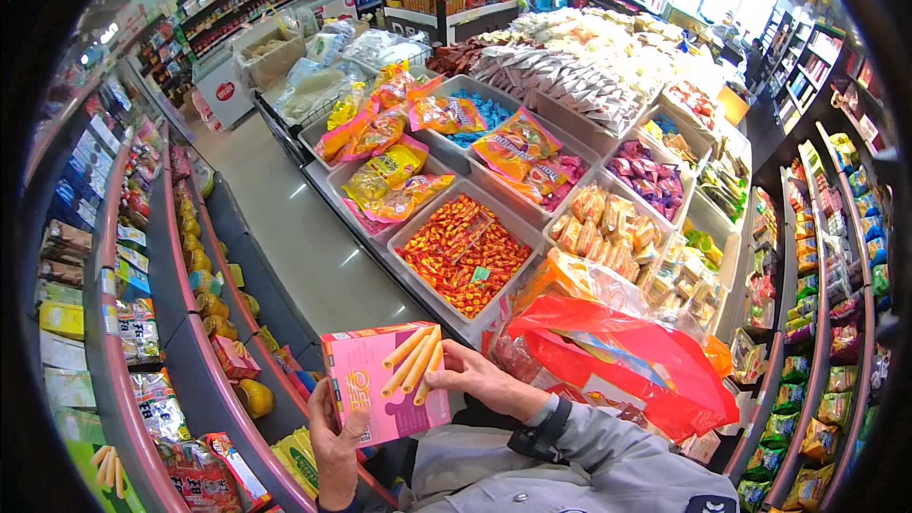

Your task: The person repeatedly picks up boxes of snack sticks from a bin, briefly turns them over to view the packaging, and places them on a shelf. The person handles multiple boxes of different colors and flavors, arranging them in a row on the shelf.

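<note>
A pink cardboard box of egg rolls [360, 388] is held up in front of my body, its printed face tilted toward me. My left hand [335, 434] grips its lower left corner, thumb across the front. At the upper right edge, my right hand [474, 377] holds the same box, thumb on the printed rolls. Just right of my right forearm lies a red plastic bag [627, 342], partly covering packaged goods. Beyond the box stands a grey bin [406, 256] full of small red-and-yellow wrapped candies [463, 253].
Shelves [196, 342] with jars and packets run along my left. Another rack of snack bags [791, 370] rises on the right. Ahead, a display of bins holds bagged candy [516, 142] and wrapped cakes [605, 228]. A grey floor aisle [285, 206] separates the left shelves from the display.
</note>
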`<state>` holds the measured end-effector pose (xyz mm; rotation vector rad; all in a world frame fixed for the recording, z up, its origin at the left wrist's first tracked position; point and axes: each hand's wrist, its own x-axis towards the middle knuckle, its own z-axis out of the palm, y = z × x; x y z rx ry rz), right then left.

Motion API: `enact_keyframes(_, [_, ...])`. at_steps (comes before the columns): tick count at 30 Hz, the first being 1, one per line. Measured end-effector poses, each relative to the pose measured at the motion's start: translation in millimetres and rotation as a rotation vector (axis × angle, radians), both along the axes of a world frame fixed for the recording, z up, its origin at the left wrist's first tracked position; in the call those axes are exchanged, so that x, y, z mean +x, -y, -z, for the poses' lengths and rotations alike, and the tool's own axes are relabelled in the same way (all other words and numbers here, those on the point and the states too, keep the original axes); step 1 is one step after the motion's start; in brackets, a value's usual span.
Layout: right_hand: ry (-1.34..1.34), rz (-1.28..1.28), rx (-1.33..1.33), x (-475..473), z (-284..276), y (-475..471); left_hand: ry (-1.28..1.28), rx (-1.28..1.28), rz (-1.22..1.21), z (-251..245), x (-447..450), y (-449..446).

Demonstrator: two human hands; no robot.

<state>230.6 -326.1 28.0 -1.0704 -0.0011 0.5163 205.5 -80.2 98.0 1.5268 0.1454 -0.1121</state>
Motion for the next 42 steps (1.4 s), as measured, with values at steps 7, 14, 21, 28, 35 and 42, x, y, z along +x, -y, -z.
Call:
enact_keyframes(7, [-0.074, 0.011, -0.051, 13.1, -6.1, -0.8, -0.052, -0.037, 0.024, 5.8, 2.8, -7.1])
enact_keyframes(14, [-0.133, 0.237, 0.08, 65.5, -4.5, -0.1, -0.007, -0.063, -0.079, 14.4, -0.8, -25.0])
enact_keyframes(21, [-0.283, 0.516, 0.05, 145.4, 58.5, 9.6, -0.051, -0.029, -0.227, 13.5, -25.4, -57.9])
enact_keyframes(28, [-0.434, 0.749, 0.06, 175.4, 115.9, 29.3, -0.101, -0.032, -0.412, 8.8, -57.8, -83.0])
enact_keyframes(35, [-0.462, 0.758, 0.124, 199.1, 188.9, 59.9, -0.122, 0.0, -0.494, 20.1, -76.0, -96.0])
enact_keyframes(42, [-0.456, 0.685, 0.156, 212.1, 207.1, 59.3, -0.099, 0.036, -0.513, 26.2, -83.9, -98.9])
